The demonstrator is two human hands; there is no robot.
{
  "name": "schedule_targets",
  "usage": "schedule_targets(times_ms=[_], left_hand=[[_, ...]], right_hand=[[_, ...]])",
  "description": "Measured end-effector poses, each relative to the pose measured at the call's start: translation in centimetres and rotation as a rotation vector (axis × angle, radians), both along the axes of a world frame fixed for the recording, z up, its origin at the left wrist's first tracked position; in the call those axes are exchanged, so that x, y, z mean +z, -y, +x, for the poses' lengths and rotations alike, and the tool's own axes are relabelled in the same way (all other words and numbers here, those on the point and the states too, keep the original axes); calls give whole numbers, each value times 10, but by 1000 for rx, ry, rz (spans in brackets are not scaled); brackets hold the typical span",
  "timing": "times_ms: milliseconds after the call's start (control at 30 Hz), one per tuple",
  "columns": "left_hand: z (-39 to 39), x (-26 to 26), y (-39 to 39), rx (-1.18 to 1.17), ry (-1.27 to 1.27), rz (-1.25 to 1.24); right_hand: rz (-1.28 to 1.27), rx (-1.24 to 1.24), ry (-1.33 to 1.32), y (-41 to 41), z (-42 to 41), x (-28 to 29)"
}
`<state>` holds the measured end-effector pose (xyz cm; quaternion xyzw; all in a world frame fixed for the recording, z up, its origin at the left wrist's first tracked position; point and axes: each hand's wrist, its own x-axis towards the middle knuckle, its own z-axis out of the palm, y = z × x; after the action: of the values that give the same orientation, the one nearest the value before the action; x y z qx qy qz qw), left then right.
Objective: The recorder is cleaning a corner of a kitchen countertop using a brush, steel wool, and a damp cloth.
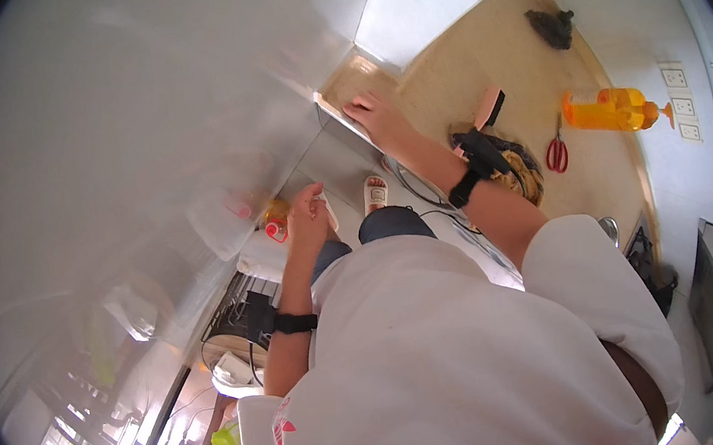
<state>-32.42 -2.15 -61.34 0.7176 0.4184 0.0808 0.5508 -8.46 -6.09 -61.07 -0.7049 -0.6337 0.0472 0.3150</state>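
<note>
My right hand (380, 119) is at the front edge of a beige countertop (427, 90), close to the corner by the shiny light wall panel. Its fingers are bent, and I cannot tell whether anything small is between them. Lower down, my left hand (310, 221) hangs in front of my body with loosely curled fingers; nothing shows in it. Behind that hand stands an oil bottle (276, 218) with a red cap and handle. A crumpled dark and tan cloth (523, 168) lies by my right forearm, with a pink tool with a black edge (491, 108) beside it.
Red-handled scissors (557, 153) and a pump bottle of orange liquid (613, 110) lie further right on the countertop. A knotted dark plastic bag (552, 29) sits at the back. Wall sockets (683, 106) are beyond. A wire rack (233, 302) stands low at left.
</note>
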Motion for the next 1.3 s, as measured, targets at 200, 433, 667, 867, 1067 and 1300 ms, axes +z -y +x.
schedule_targets(times_ms=[200,433,667,867,1067,1300], left_hand=[[10,10,1,-11,-50,-15],[13,2,0,-35,12,69],[14,-1,6,-44,1,-6],[8,2,7,-36,24,9],[3,3,8,-10,4,-31],[-6,-11,10,-33,47,-27]], right_hand=[[38,-115,-96,-29,1,3],[146,-180,-212,-37,1,-5],[132,-263,-174,-35,-1,-13],[79,-318,-200,-38,-7,-8],[7,-424,-70,-42,-9,-10],[139,-330,-97,-30,-14,-12]])
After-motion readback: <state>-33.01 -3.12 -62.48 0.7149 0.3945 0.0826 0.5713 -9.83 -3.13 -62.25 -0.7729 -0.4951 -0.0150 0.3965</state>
